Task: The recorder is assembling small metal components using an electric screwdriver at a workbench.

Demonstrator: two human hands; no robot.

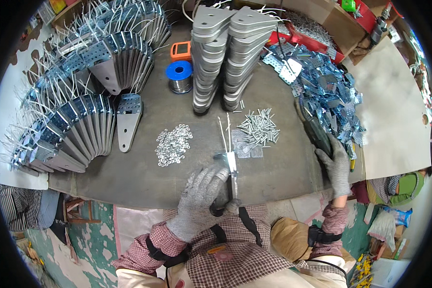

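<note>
Free tabletop (204, 139) right of nuts (172, 146) ends at the wired bracket (232, 164).

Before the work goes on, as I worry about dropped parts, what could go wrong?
The loose screws and nuts could scatter if the left hand brushes them. The dark tool in the right hand might catch the piled metal pieces beside it. The stacked grey plates could topple if bumped.

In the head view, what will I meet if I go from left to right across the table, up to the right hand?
Fanned row of grey brackets, single flat bracket, pile of small nuts, pile of screws, gloved right hand.
</note>
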